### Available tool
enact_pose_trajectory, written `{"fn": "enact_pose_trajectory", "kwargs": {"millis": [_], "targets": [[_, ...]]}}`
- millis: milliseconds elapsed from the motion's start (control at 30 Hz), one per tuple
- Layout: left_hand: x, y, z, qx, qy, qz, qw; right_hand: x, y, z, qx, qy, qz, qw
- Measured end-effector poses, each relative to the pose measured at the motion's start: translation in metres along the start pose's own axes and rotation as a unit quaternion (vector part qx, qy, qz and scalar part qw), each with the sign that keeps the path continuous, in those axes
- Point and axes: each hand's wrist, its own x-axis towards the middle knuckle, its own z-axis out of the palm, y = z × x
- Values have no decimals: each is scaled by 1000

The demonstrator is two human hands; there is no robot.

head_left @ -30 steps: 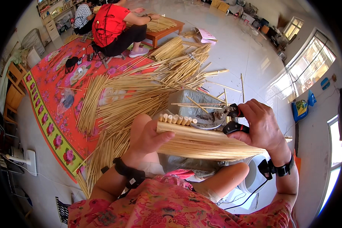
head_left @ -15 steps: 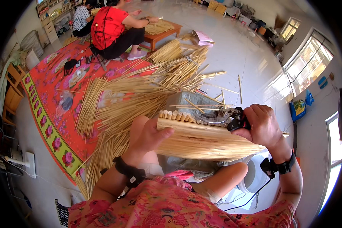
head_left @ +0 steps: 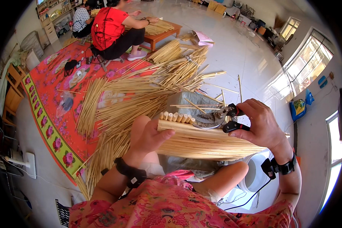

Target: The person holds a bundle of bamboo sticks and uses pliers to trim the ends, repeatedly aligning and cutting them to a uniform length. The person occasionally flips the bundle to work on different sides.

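My left hand (head_left: 150,138) grips the left edge of a flat panel of straw-coloured stalks (head_left: 201,140), thumb on top and fingers hidden beneath. The panel lies across my lap, over a grey-green block (head_left: 186,103). Along its far edge, on the left, several short round stalk ends (head_left: 176,117) stick up. My right hand (head_left: 257,121) holds pruning shears (head_left: 212,118) with black and red handles spread apart. Their curved metal blades point left and rest at the far edge, beside the rightmost of those ends.
Loose stalks (head_left: 133,97) spread over a red flowered mat (head_left: 45,102) and the tiled floor ahead. Below the panel on the right stands a white bucket (head_left: 252,176). Two people sit far left; the one in red (head_left: 110,28) works at a low wooden table (head_left: 161,36).
The shears' handles have spread apart from a squeezed position, and the blades have shifted slightly left along the panel edge. My left hand stays nearly still on the panel.
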Motion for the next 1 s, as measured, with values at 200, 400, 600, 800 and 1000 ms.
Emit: {"fn": "enact_pose_trajectory", "kwargs": {"millis": [200,400,600,800,1000], "targets": [[-1,-1,1,-16,2,3,1000,2,1,3,-21,3,-18,1000],[0,3,2,-16,7,17,1000,5,1,4,-38,-3,-25,999],[0,3,2,-9,13,20,1000,4,5,5,-4,-18,-7,1000],[0,3,4,-20,21,17,999,6,6,7,7,-19,-7,1000],[2,4,4,-22,20,27,999,5,6,7,-11,-13,-13,1000]]}}
